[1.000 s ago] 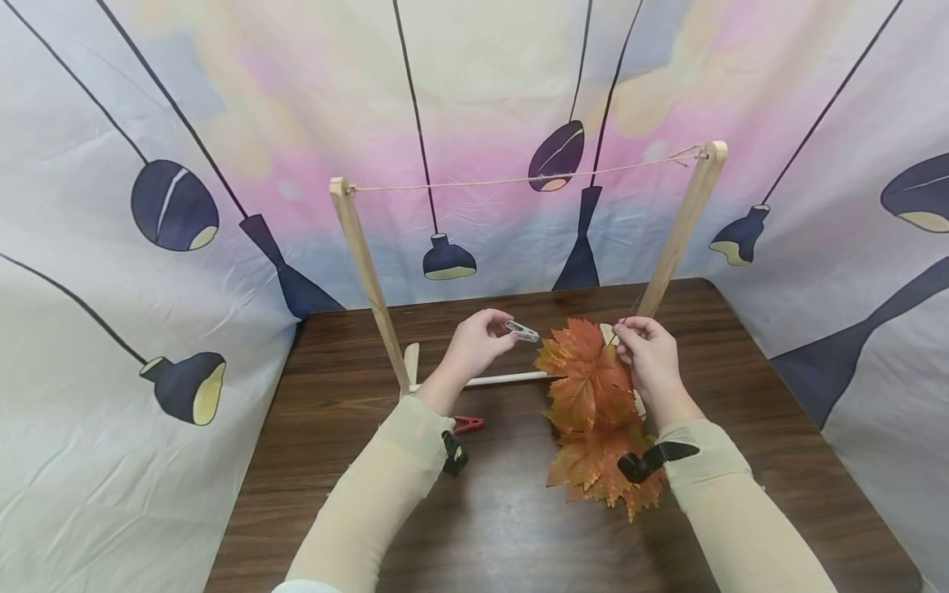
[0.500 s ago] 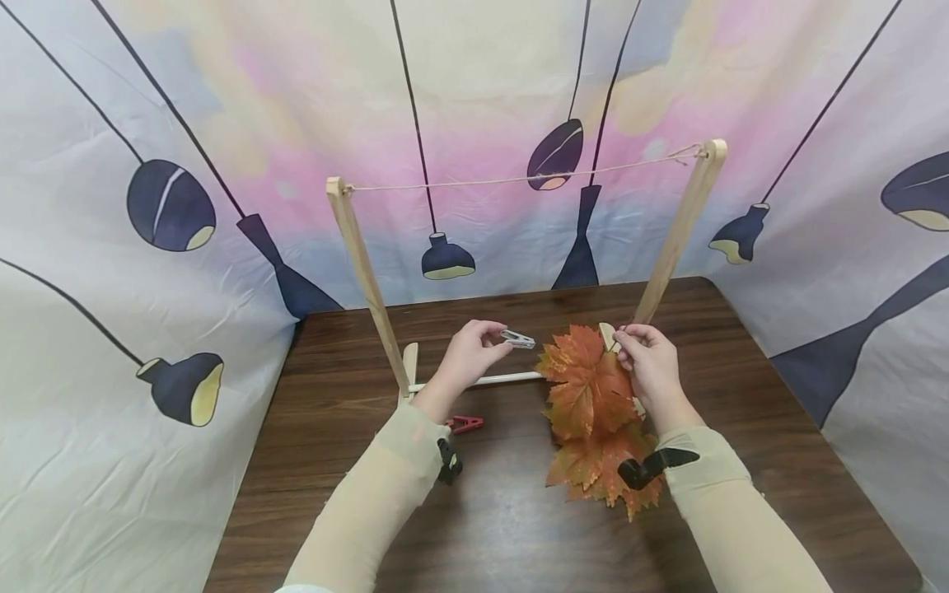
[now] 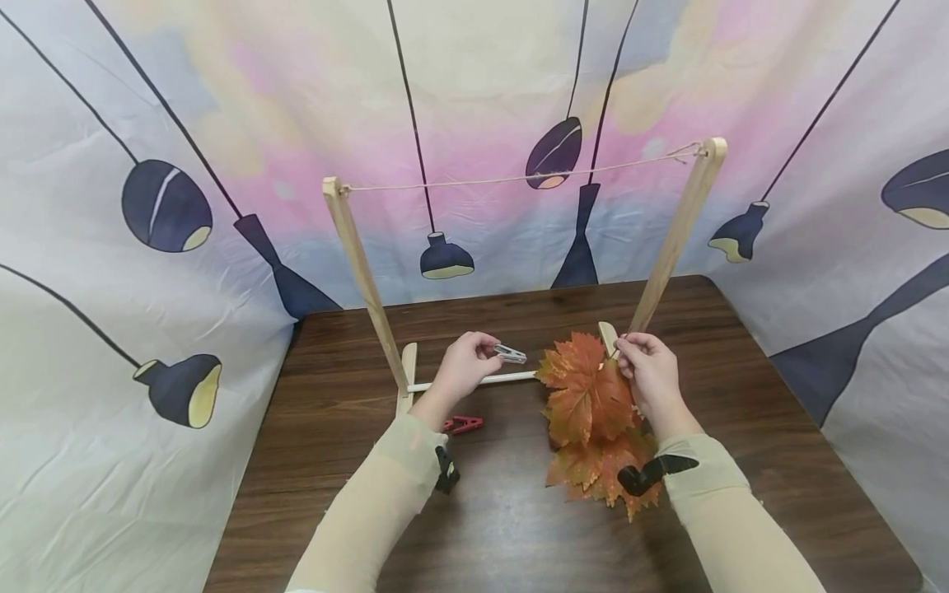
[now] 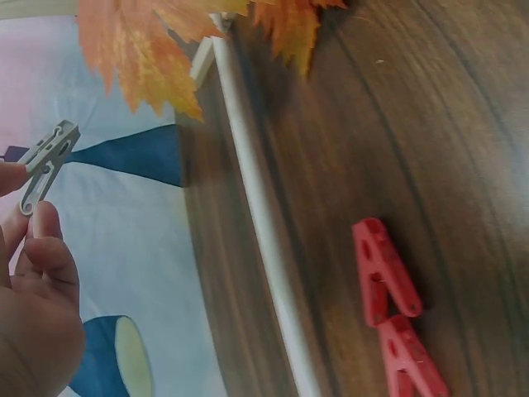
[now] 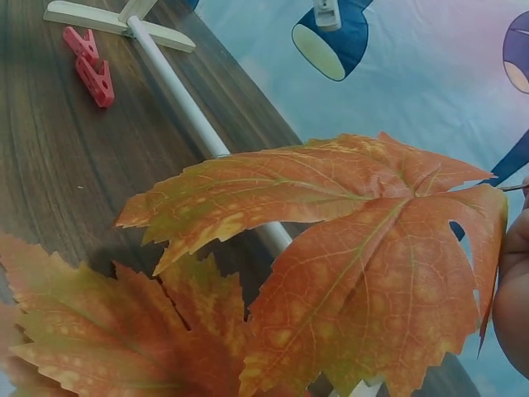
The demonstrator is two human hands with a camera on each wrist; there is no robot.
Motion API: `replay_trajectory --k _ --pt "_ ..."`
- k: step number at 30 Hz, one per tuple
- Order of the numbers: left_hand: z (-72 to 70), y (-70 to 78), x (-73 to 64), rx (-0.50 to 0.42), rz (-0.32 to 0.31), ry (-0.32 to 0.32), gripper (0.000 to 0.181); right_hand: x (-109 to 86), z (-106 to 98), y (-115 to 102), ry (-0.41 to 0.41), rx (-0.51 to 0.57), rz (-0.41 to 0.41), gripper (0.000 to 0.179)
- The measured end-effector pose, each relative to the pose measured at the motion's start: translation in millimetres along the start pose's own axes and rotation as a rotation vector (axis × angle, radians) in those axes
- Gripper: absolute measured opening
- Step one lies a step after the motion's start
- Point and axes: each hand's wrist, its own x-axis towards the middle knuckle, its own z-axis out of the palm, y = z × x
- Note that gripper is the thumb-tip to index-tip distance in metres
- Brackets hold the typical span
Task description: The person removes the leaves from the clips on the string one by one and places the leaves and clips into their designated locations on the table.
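My left hand (image 3: 465, 365) pinches a grey clothespin (image 3: 510, 354) between thumb and fingertips, above the table in front of the wooden frame. In the left wrist view the clothespin (image 4: 50, 165) tilts upward from the fingers. Thumb and fingers of my right hand (image 3: 652, 372) pinch the thin stem of an orange artificial maple leaf (image 3: 584, 391), which hangs to the left of the hand. Below it, more orange leaves (image 3: 602, 465) lie on the table. The right wrist view shows the held leaf (image 5: 364, 273) spread wide, with only an edge of the hand visible.
Behind the hands stands a wooden frame with a left post (image 3: 363, 272), a right post (image 3: 678, 239) and a string (image 3: 474, 182) tied between their tops. A white rod (image 3: 507, 378) joins the bases. Two red clothespins (image 4: 387, 273) lie on the brown table (image 3: 504, 527).
My left hand has moved down and slightly left with the grey clothespin. My right hand and the held leaf have sunk a little. The red clothespins stay put.
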Motion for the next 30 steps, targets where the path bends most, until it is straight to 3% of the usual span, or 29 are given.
replay_trajectory --k 6,14,21,30 --pt "6.4 -12.6 -4.1 -0.002 0.005 -0.011 0.023 -2.7 -5.1 4.8 0.021 0.004 0.014 0.014" --pt "11.9 -23.7 -10.5 0.051 -0.038 -0.04 0.027 -6.0 -11.0 8.7 0.027 0.032 0.044 0.013" --pt "16.6 -34.3 -16.8 0.033 -0.089 -0.059 0.031 -8.0 -16.8 12.6 0.057 0.053 0.064 0.016" --pt "21.5 -48.0 -22.7 0.092 -0.077 -0.032 0.032 -12.4 -25.2 20.8 0.106 0.067 0.109 0.018"
